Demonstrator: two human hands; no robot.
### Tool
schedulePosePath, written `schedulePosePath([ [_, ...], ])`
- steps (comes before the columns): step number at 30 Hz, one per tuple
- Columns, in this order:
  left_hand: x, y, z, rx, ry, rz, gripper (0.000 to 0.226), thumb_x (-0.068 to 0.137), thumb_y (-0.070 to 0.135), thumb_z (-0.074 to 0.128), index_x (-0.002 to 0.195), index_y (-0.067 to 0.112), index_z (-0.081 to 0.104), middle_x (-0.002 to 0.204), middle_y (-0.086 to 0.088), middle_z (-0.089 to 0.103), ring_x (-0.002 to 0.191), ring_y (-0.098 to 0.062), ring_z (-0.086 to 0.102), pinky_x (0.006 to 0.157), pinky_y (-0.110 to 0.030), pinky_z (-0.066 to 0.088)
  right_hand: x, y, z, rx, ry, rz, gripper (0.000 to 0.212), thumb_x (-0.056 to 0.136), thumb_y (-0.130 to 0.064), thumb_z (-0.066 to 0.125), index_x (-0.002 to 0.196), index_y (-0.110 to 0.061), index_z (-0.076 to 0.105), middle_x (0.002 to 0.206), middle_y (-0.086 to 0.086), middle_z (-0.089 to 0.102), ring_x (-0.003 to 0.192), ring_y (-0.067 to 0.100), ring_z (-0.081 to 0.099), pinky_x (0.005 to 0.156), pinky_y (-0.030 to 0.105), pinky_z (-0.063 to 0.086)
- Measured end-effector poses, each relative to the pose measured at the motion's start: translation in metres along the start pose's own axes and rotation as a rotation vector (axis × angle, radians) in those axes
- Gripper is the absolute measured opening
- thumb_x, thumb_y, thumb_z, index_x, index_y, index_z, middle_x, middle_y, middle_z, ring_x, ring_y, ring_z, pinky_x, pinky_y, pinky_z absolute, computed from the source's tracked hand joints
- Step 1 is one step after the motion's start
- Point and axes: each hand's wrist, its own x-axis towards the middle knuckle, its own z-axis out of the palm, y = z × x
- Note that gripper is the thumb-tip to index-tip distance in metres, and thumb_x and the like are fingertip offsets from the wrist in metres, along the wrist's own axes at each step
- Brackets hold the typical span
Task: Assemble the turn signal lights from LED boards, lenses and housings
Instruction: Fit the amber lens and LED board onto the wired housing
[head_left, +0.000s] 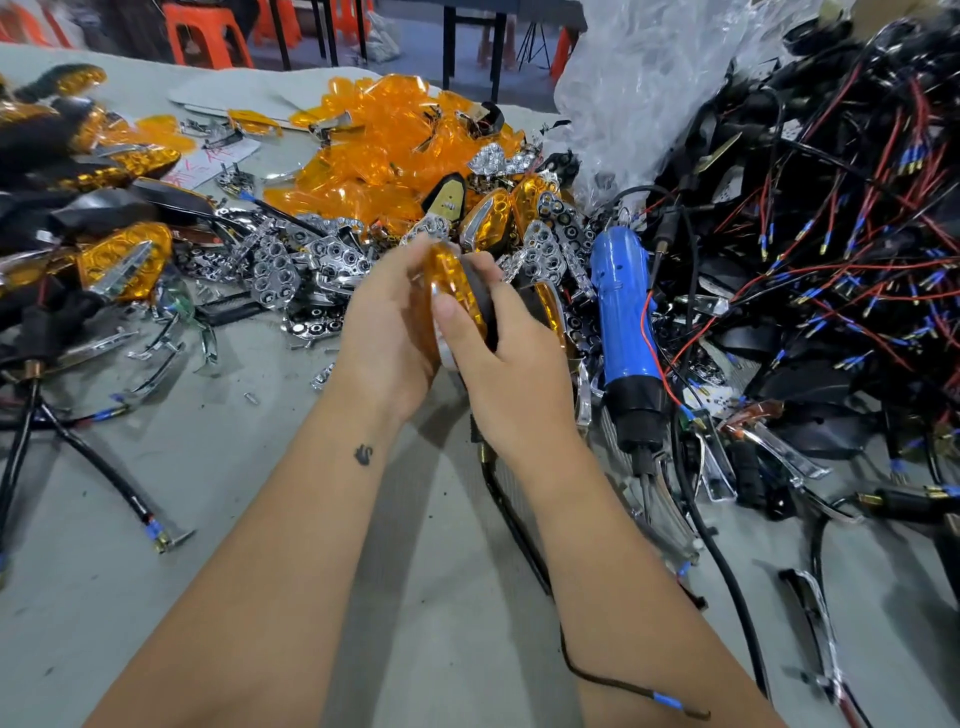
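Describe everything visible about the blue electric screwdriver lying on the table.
The blue electric screwdriver lies unheld on the grey table, to the right of the right hand. Its barrel looks like glossy blue plastic with small holes near the far end; a black collar and slim bit end point toward the camera. A black cable leaves the far end, and a thin red wire crosses the barrel. It rests among chrome reflector parts, beside the pile of black wired housings.
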Motion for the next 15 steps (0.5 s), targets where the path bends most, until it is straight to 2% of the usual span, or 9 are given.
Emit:
schedulePosePath([
  [1,0.001,0.001,-0.001,0.016,0.054,0.009,0.032,0.099,0.036,0.046,0.085,0.011,0.059,0.078,-0.006,0.068,0.077,-0.02,0.066,0.078,-0.034,0.058,-0.001,-0.002,0.001,-0.046,-0.017,-0.031,0.048,0.093,-0.064,0.042,0.129,-0.035,0.054,0.096,-0.013,0.068,0.092,0.008,0.065,0.081,0.037,0.053],
  [3,0.005,0.001,-0.001,0.046,0.175,0.059,0.047,0.102,0.038,0.045,0.066,0.012,0.062,0.066,-0.006,0.063,0.066,-0.02,0.064,0.068,-0.033,0.057,-0.004,-0.006,0.004,-0.179,-0.041,-0.049,0.058,0.089,-0.071,0.034,0.119,-0.029,0.06,0.085,-0.011,0.066,0.084,0.011,0.064,0.071,0.034,0.049],
  [6,0.007,0.001,0.0,-0.011,0.234,0.067,0.057,0.102,0.033,0.048,0.05,0.014,0.062,0.057,-0.007,0.06,0.055,-0.019,0.061,0.058,-0.029,0.053,-0.004,-0.008,0.005,-0.392,-0.022,-0.065,0.062,0.084,-0.079,0.027,0.083,-0.026,0.06,0.067,-0.009,0.059,0.067,0.014,0.056,0.055,0.03,0.036],
  [8,0.007,0.001,0.001,-0.008,0.213,0.053,0.059,0.101,0.032,0.049,0.047,0.016,0.062,0.057,-0.007,0.06,0.053,-0.019,0.061,0.056,-0.029,0.052,-0.004,-0.009,0.001,-0.48,0.007,-0.106,0.057,0.09,-0.075,0.032,0.068,-0.025,0.049,0.057,-0.009,0.048,0.059,0.016,0.049,0.049,0.029,0.029],
  [13,0.007,0.002,0.005,-0.003,0.233,0.041,0.06,0.101,0.033,0.048,0.044,0.018,0.061,0.055,-0.006,0.06,0.051,-0.018,0.061,0.052,-0.026,0.051,-0.005,-0.012,0.001,-0.435,0.064,-0.117,0.055,0.088,-0.07,0.031,0.062,-0.023,0.044,0.057,-0.004,0.053,0.057,0.022,0.053,0.052,0.032,0.027],
  [15,0.007,0.002,0.006,-0.016,0.228,0.038,0.061,0.102,0.035,0.047,0.044,0.018,0.06,0.054,-0.005,0.06,0.05,-0.017,0.061,0.051,-0.025,0.051,-0.005,-0.013,0.002,-0.391,0.085,-0.113,0.054,0.087,-0.069,0.034,0.056,-0.025,0.036,0.053,-0.007,0.047,0.055,0.02,0.049,0.05,0.031,0.024],
])
